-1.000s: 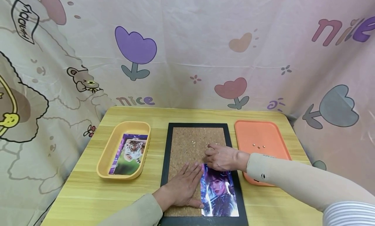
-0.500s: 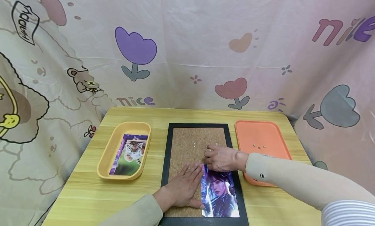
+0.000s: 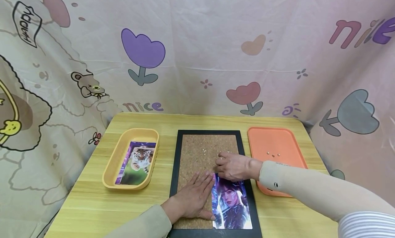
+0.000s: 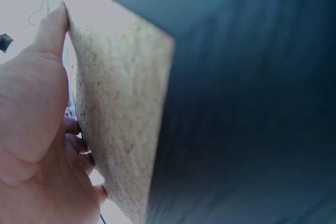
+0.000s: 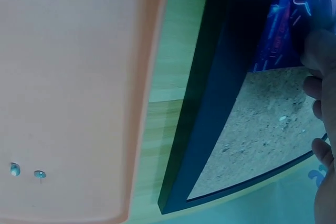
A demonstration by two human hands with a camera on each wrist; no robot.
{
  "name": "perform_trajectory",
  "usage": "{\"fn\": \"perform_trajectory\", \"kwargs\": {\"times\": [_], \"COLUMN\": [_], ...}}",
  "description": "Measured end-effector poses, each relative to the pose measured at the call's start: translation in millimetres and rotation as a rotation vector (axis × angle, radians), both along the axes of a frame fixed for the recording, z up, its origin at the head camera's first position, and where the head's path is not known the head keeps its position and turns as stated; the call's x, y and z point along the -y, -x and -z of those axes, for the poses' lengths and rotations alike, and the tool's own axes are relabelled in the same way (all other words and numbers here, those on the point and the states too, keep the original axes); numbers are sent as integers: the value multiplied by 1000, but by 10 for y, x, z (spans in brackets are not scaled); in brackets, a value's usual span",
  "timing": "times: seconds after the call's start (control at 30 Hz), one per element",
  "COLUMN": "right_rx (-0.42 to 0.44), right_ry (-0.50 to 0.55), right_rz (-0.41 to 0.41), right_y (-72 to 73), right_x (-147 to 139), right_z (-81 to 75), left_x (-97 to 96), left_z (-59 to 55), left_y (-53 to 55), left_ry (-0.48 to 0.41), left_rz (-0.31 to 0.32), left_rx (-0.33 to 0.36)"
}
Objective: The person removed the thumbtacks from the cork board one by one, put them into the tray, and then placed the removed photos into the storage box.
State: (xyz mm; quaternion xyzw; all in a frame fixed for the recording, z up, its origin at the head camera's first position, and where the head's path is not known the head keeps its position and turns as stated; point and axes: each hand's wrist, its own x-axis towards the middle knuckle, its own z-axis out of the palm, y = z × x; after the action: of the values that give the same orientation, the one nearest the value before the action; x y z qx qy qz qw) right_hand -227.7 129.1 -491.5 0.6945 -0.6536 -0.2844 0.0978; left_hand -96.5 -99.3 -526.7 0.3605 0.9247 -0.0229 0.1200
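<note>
A cork board (image 3: 194, 145) in a black frame lies on the table. On its lower right part is a glossy picture (image 3: 232, 205) of a figure in purple and blue. My left hand (image 3: 192, 198) lies spread on the cork, its fingertips and thumb at the picture's left edge. Over the picture's top left corner, my right hand (image 3: 230, 166) bends its fingers down; whatever is under the fingertips is hidden. In the right wrist view, that hand (image 5: 326, 85) is at the picture's edge (image 5: 273, 40). Several thumbtacks (image 5: 40, 174) lie in the orange tray (image 3: 268, 138).
To the left stands a yellow tray (image 3: 107, 169) holding a tiger picture (image 3: 140, 164) on top of a purple-edged picture (image 3: 124, 164). The orange tray is close beside the frame's right side. A patterned curtain (image 3: 191, 52) hangs behind the wooden table (image 3: 83, 200).
Both hands keep nearly the same places. The right hand shifts very slightly at the picture's top left corner; the picture and trays stay put.
</note>
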Motion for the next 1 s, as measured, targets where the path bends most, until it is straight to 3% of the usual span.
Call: {"fn": "perform_trajectory", "kwargs": {"times": [0.43,1.0], "right_rx": [53,54], "right_ry": [89,83], "right_rz": [-62,-57], "right_y": [75,83], "right_x": [-107,-99], "right_z": [97,74], "left_x": [-4,-12], "left_z": [-9,-8], "left_y": [-3,5], "left_ry": [-11,-11], "left_rz": [-5,-17], "left_rx": [14,53]}}
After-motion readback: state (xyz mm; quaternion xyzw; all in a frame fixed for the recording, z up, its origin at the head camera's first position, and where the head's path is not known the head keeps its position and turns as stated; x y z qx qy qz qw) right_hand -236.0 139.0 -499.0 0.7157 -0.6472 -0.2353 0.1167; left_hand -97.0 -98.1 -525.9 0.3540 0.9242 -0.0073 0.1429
